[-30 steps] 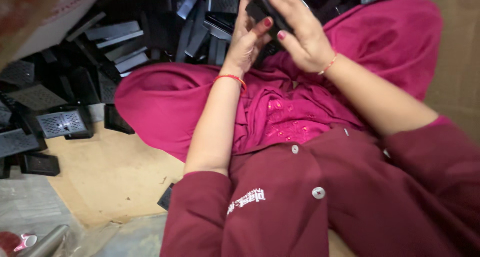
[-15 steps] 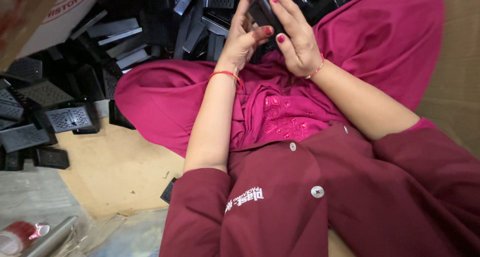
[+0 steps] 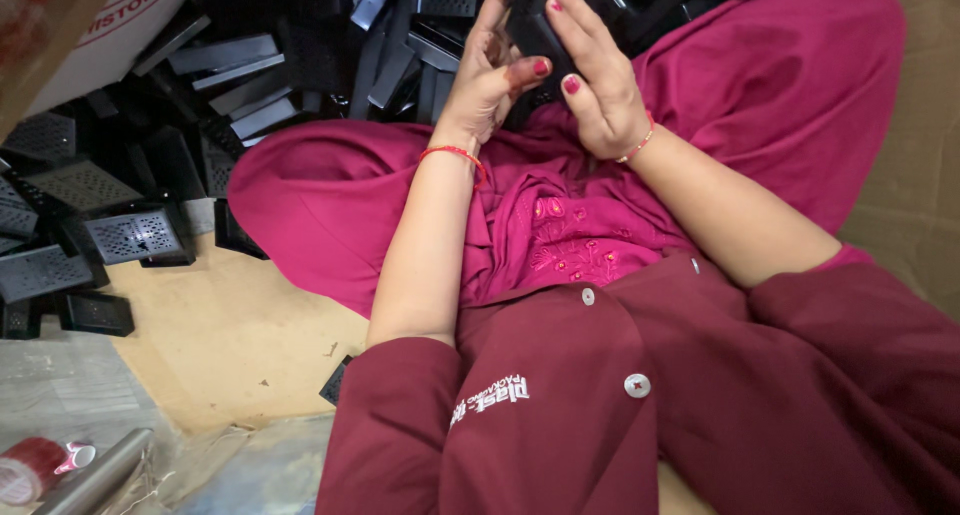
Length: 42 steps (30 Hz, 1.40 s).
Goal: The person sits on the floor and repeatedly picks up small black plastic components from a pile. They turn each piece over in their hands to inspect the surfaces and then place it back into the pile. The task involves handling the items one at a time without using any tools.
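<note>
Your left hand [image 3: 487, 80] and right hand [image 3: 592, 75] together grip a black plastic part [image 3: 532, 30] | above your magenta lap [image 3: 560, 225], beside the parts pile [image 3: 300, 65] | likely light, stiff, smooth; hold its edges.

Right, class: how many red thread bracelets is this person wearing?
2. One bracelet is on the left wrist. The other bracelet is on the right wrist, below the right hand gripping a black part. The sleeves could hide more.
</note>
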### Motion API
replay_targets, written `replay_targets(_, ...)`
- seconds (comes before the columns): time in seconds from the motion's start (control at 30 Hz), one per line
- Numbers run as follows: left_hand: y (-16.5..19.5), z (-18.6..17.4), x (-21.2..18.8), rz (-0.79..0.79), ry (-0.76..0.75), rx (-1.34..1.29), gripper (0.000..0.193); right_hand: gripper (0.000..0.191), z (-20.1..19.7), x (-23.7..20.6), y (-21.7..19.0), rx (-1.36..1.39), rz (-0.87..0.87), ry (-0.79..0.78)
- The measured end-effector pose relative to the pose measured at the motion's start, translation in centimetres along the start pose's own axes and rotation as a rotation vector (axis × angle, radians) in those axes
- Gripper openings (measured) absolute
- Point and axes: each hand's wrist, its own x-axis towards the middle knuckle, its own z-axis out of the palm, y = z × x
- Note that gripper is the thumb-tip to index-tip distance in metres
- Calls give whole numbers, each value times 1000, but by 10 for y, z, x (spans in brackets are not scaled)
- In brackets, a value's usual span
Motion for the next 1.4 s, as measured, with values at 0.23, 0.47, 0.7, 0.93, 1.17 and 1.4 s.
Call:
replay_targets(0.23, 3, 4, -2, 28, -26, 52, 95, 55, -2, -1, 2, 78, 29, -7)
replay_targets(0.47, 10, 11, -5, 18, -5, 112, 91, 51, 1, -4, 9, 53, 31, 14)
replay_targets(0.7, 11, 13, -3, 57, -1, 73, 89, 48, 5, -3, 15, 118, 29, 60)
replay_targets(0.93, 11, 7, -2, 19, 13, 106, 96, 48, 5, -5, 18, 149, 32, 44)
replay_targets(1.17, 16, 11, -5, 3, -18, 140, 92, 48, 3, -4, 15, 122, 32, 20)
replay_targets(1.4, 16, 15, -7, 7, 51, 117, 94, 47, 4, -4, 13, 100, 58, 30)
